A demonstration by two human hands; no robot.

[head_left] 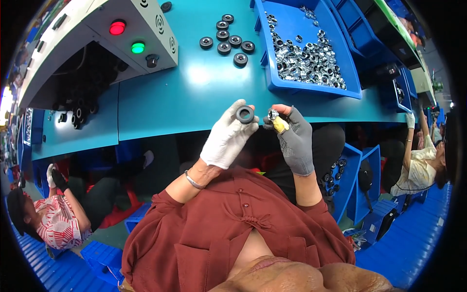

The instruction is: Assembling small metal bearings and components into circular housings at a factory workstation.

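In a white glove, my left hand (224, 138) grips a small black rubber tyre (238, 115) between thumb and fingers, its round hole turned upward. My right hand (296, 141) wears a grey glove with bare skin at a fingertip and a yellow wrapping on one finger. It pinches a small shiny chrome wheel hub (273, 115). The two pieces are close together but apart, just over the table's front edge. Beyond my hands, several black wheels with silvery centres (223, 35) lie on the green table (194, 100).
A blue tray (311, 90) of chrome hubs stands at the back right. At left is a white machine (160, 39) with red and green lights, near a pile of black tyres (80, 104). Blue bins (348, 187), one holding wheels, sit low at right. Other people work on both sides.
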